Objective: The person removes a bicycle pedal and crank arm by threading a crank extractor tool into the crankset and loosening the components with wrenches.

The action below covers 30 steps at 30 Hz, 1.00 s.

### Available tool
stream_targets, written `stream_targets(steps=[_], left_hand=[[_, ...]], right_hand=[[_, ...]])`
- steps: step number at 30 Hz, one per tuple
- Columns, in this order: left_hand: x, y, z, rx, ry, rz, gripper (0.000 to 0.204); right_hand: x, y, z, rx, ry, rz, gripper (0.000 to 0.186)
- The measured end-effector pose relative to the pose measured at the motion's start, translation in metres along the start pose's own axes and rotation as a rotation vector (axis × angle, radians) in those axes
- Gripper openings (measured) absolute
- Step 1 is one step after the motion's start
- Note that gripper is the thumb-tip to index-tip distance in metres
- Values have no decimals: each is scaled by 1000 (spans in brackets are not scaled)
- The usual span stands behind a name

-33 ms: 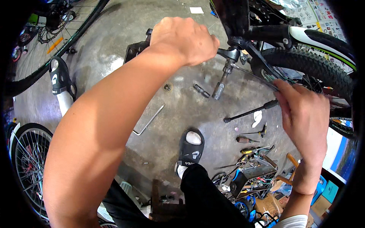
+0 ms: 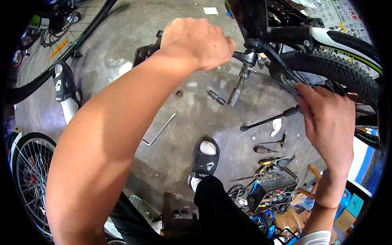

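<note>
My left hand (image 2: 198,44) is closed around the black crank arm (image 2: 244,56) of a bicycle, and its knuckles face up. The pedal (image 2: 143,55) shows beyond my wrist, partly covered by my forearm. A metal crank puller (image 2: 243,77) sticks out of the crank's axle end. On the puller sits the head of a wrench (image 2: 273,81), whose handle runs right into my right hand (image 2: 326,118). The fingers of that hand are closed on the handle's end; the palm side is hidden. Above is the dark bicycle frame (image 2: 247,16).
A socket piece (image 2: 216,97) and a hex key (image 2: 160,128) lie on the concrete floor. Right of them are the kickstand (image 2: 269,119), a screwdriver (image 2: 265,150) and an open toolbox (image 2: 272,185) full of tools. A knobbly tyre (image 2: 339,67) stands at right; another wheel (image 2: 34,163) is at left.
My right hand has shifted very slightly, with the wrench still in it. My left hand stays on the crank arm.
</note>
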<state>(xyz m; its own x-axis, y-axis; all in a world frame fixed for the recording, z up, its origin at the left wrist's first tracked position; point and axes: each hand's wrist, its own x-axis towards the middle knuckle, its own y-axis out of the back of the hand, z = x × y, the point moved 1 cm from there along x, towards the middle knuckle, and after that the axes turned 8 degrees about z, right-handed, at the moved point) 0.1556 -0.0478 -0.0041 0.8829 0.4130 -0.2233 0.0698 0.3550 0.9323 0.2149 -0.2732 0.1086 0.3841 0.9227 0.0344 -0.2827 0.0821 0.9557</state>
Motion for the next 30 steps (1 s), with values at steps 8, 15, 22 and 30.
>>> stream_targets(steps=[8, 15, 22, 30], left_hand=[[-3, 0, 2, 10, -6, 47, 59], [6, 2, 15, 23, -67, 78, 59], [-1, -1, 5, 93, -105, 146, 58], [1, -6, 6, 144, -103, 203, 57]], right_hand=[[0, 7, -16, -143, 47, -83, 17], [-7, 7, 2, -113, 42, -6, 9], [-82, -183, -7, 587, -414, 147, 21], [91, -314, -158, 1511, -842, 72, 28]])
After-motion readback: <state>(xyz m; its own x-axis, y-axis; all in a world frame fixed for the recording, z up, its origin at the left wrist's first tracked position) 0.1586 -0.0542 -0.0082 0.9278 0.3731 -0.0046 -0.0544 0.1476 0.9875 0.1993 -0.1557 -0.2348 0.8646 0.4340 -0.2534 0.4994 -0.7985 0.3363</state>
